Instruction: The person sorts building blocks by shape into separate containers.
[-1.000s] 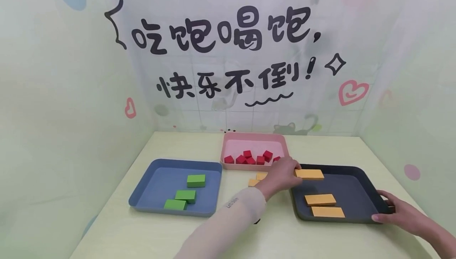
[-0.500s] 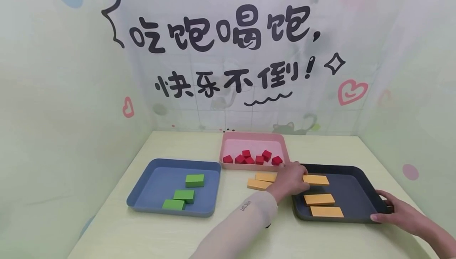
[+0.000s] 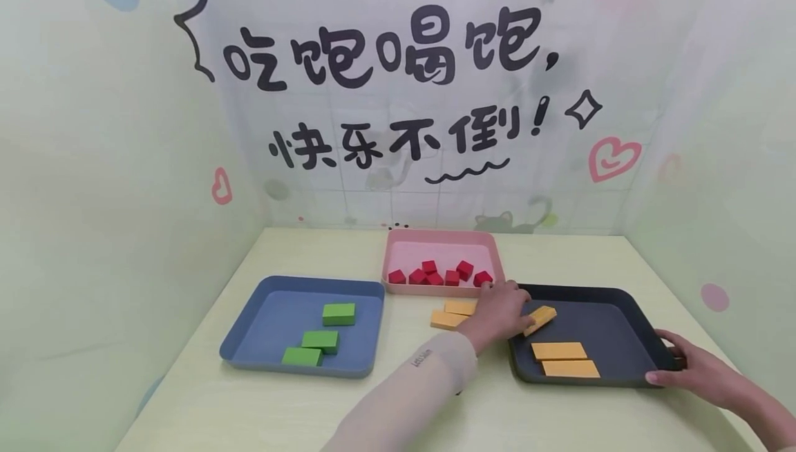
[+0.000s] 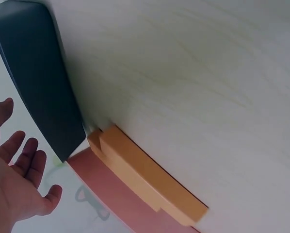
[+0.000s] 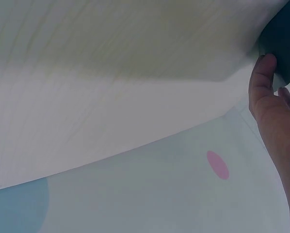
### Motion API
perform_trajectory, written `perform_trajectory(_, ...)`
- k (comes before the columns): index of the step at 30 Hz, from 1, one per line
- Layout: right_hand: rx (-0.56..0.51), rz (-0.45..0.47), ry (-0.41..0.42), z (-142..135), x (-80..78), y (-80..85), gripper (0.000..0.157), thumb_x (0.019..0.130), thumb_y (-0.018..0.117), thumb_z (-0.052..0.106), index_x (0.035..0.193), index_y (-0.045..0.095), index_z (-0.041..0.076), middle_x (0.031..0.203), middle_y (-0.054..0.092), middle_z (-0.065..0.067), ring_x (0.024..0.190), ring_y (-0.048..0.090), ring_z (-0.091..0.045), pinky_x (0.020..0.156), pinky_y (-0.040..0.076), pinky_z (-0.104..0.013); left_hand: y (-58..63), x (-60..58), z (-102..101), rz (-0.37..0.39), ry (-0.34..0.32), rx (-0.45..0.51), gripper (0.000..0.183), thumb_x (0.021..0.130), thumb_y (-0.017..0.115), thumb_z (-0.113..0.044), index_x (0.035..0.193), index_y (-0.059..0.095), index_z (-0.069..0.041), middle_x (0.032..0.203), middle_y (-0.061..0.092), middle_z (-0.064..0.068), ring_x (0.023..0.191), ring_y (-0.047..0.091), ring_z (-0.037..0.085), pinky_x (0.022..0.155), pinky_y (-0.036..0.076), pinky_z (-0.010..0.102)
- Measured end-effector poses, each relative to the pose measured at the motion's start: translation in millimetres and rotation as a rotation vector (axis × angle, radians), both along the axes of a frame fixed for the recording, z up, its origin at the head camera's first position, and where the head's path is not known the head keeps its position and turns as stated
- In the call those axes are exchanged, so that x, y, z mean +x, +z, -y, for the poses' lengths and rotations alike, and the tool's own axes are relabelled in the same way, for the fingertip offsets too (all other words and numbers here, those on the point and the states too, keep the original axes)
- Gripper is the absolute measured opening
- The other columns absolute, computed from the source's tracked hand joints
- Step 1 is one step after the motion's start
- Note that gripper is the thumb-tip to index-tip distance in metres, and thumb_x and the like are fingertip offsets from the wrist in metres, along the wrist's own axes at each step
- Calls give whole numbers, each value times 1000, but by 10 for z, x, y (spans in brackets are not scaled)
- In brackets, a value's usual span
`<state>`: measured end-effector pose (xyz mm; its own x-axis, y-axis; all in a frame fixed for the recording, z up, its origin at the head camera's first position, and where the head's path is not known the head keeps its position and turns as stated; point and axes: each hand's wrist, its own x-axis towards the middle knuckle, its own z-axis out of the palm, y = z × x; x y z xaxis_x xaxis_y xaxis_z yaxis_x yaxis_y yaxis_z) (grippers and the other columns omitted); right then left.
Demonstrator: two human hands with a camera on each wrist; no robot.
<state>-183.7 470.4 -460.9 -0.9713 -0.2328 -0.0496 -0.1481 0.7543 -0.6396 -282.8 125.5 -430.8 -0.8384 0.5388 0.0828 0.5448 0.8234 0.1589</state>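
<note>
My left hand hovers at the left rim of the dark tray, its fingers spread and holding nothing in the left wrist view. Just past its fingertips a yellow block is slanted inside the tray; whether it touches the tray floor is unclear. Two more yellow blocks, a rear one and a front one, lie flat nearer the tray's front. My right hand grips the tray's right edge, thumb at the front corner. In the right wrist view, the fingers reach a dark tray corner.
Two yellow blocks lie on the table left of my left hand, partly covered by it. Behind them stands a pink tray with several red cubes. A blue tray with three green blocks stands at left.
My left hand carried a yellow block rightward over the dark tray, then let it go and drew slightly back left. The block has turned from level to slanted. My right hand has stayed at the tray.
</note>
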Motion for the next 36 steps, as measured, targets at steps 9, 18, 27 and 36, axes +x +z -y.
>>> perform_trajectory(9, 15, 2, -5, 7, -1, 11, 75, 89, 73, 13, 140, 24, -17, 114, 60, -31, 85, 56, 6, 68, 49, -22, 26, -117, 327, 24, 17, 78, 38, 91, 70, -42, 124, 68, -22, 115, 64, -9, 108, 53, 12, 97, 40, 35)
perform_trajectory(18, 4, 3, -6, 2, 8, -1, 74, 90, 72, 12, 138, 23, -18, 113, 61, -28, 85, 57, 5, 68, 49, -22, 11, -167, 714, 50, 46, 93, 42, 89, 74, -38, 125, 68, -19, 114, 63, -5, 107, 54, 14, 94, 45, 36)
perform_trajectory(27, 21, 5, -2, 10, 10, 19, 76, 90, 72, 13, 141, 24, -17, 114, 61, -30, 85, 57, 5, 68, 49, -22, -77, -108, 1053, 147, 113, 141, 48, 87, 77, -34, 130, 66, -17, 120, 64, 0, 112, 55, 19, 96, 49, 40)
perform_trajectory(36, 6, 2, -3, -4, -2, 5, 76, 90, 73, 13, 139, 24, -18, 113, 61, -31, 86, 56, 6, 68, 50, -22, -199, -85, 1226, 127, 97, 105, 43, 84, 81, -28, 122, 69, -14, 115, 68, 0, 110, 58, 20, 102, 44, 42)
